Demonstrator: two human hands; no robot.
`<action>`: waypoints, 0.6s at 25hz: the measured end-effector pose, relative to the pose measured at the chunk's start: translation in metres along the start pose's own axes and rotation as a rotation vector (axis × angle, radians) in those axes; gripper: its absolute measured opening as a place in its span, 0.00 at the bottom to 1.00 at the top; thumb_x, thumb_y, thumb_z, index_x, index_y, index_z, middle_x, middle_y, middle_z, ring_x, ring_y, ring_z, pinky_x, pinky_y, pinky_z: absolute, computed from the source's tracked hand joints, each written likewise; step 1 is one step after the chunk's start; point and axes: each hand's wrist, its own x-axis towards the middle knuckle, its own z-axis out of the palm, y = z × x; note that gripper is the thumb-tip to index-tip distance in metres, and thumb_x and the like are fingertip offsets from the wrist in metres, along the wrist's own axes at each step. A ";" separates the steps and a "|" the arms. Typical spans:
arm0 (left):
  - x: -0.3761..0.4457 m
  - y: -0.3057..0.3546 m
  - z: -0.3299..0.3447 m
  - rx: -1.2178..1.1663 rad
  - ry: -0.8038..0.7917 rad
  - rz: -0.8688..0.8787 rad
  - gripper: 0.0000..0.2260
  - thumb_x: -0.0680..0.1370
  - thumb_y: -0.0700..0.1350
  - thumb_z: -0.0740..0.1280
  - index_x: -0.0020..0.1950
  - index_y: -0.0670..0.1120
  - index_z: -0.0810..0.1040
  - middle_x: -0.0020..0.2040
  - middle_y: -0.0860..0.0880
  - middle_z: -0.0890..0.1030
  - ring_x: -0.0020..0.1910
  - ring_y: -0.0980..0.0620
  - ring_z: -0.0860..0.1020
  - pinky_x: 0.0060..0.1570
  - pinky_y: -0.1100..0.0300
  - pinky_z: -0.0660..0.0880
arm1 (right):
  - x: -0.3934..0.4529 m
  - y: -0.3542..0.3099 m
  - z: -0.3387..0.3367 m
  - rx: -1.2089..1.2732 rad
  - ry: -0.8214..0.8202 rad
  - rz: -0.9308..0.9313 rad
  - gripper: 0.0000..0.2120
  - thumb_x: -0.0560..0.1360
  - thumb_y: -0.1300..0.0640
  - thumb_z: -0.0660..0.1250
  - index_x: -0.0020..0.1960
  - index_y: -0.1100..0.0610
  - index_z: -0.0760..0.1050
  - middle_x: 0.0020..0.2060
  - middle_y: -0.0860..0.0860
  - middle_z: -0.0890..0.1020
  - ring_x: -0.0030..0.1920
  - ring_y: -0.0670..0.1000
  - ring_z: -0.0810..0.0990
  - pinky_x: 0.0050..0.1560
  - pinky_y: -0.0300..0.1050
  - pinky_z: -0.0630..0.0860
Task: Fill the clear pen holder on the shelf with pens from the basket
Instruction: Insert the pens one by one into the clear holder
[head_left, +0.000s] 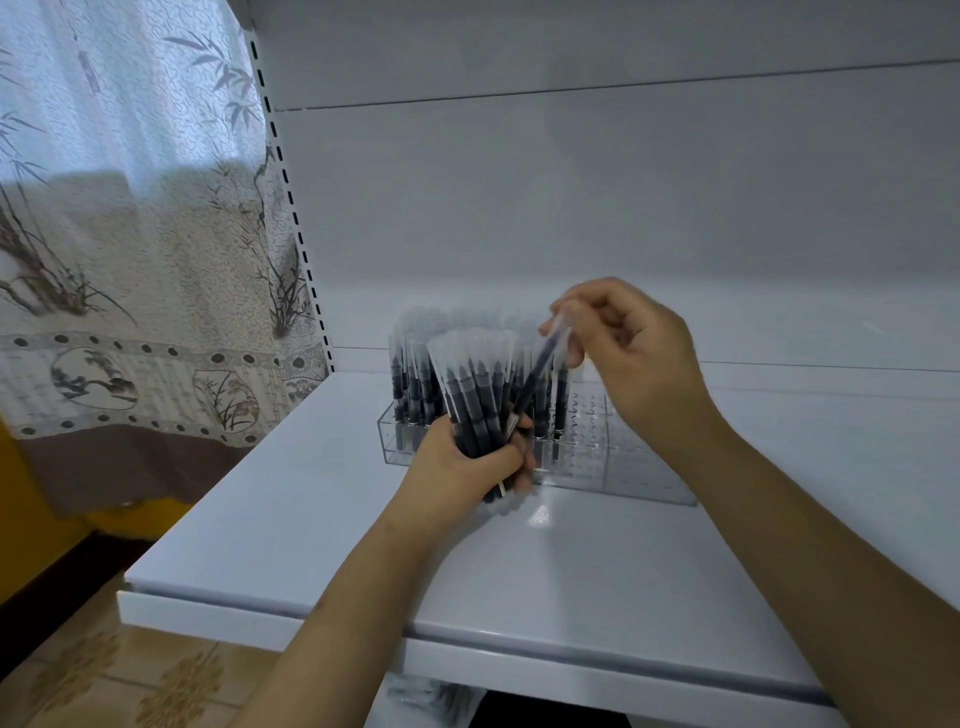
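A clear pen holder (623, 457) with rows of holes stands on the white shelf (311, 519). Its left part holds several upright dark pens (410, 379) with clear caps; its right part shows open holes. My left hand (457, 467) grips a bundle of dark pens (475, 384) just in front of the holder, caps pointing up. My right hand (623, 343) pinches a single pen (540, 369) by its clear cap, the pen slanting down toward the bundle, above the holder's middle. The basket is only partly glimpsed below the shelf edge.
The white back panel of the shelf rises behind the holder. A patterned curtain (130, 260) hangs to the left beside the slotted upright (291, 208). Tiled floor (130, 675) lies below at the left. More pens in a container (431, 701) show under the shelf's front edge.
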 end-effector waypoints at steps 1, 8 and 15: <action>0.000 0.000 0.000 0.000 0.015 -0.020 0.05 0.79 0.29 0.64 0.52 0.33 0.78 0.35 0.41 0.79 0.27 0.54 0.78 0.28 0.68 0.72 | 0.002 -0.001 -0.002 0.103 0.085 0.040 0.06 0.82 0.60 0.63 0.52 0.60 0.78 0.41 0.53 0.84 0.32 0.46 0.78 0.34 0.34 0.74; 0.005 -0.007 -0.005 0.063 0.058 -0.051 0.06 0.79 0.31 0.65 0.54 0.35 0.77 0.31 0.44 0.77 0.25 0.51 0.72 0.25 0.64 0.70 | 0.000 0.001 -0.007 -0.184 0.258 -0.041 0.03 0.82 0.57 0.63 0.52 0.54 0.75 0.38 0.46 0.82 0.36 0.48 0.81 0.41 0.49 0.81; 0.007 -0.011 -0.006 0.090 0.079 -0.053 0.07 0.79 0.36 0.66 0.57 0.37 0.76 0.28 0.47 0.76 0.25 0.50 0.72 0.25 0.62 0.70 | -0.002 0.000 -0.004 -0.227 0.144 -0.088 0.03 0.81 0.58 0.63 0.52 0.54 0.75 0.38 0.47 0.82 0.36 0.48 0.81 0.42 0.47 0.80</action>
